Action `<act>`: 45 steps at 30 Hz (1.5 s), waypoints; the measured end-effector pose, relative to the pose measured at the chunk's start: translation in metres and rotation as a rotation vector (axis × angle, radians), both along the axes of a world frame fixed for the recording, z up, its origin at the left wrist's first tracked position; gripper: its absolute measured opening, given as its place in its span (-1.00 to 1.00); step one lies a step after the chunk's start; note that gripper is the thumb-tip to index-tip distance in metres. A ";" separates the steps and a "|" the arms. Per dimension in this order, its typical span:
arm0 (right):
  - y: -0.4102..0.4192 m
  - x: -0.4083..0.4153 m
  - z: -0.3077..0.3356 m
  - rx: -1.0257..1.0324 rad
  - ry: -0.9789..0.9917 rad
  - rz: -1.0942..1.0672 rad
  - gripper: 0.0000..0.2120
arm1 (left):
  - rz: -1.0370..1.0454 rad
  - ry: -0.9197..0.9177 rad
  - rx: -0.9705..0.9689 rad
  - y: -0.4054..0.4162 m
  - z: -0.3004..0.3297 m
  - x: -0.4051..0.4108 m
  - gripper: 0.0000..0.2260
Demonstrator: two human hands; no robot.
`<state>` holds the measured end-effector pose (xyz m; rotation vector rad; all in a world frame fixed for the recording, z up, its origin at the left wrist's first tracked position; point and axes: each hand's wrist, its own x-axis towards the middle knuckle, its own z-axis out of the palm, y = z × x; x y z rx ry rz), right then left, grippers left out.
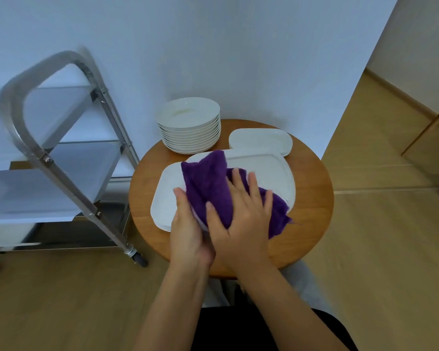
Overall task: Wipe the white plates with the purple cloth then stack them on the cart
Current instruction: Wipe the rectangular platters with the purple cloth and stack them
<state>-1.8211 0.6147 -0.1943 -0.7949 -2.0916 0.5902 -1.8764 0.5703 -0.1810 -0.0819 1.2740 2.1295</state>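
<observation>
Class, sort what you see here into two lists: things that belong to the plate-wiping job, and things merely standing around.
Belongs to the job:
purple cloth
large rectangular plates
round plate stack
small oblong plates
cart
left hand, gripping a plate edge
right hand, pressing the cloth

Just standing around:
round wooden table
wooden leg, far right

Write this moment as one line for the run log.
step: wiping | right hand: flat on purple cloth | left hand: holds plate edge | cart: no plates seen
</observation>
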 end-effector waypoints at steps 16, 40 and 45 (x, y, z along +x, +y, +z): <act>0.060 0.048 0.004 -1.373 0.677 -0.062 -0.62 | 0.090 0.535 -0.243 -0.014 -0.011 -0.004 -0.66; 0.066 0.075 -0.006 -1.573 0.517 0.214 -0.73 | -0.201 -0.068 -0.325 -0.017 -0.033 -0.047 -0.90; 0.058 0.069 -0.018 -0.747 0.519 -0.272 -0.84 | 0.062 0.115 -0.375 -0.016 -0.036 -0.040 -0.87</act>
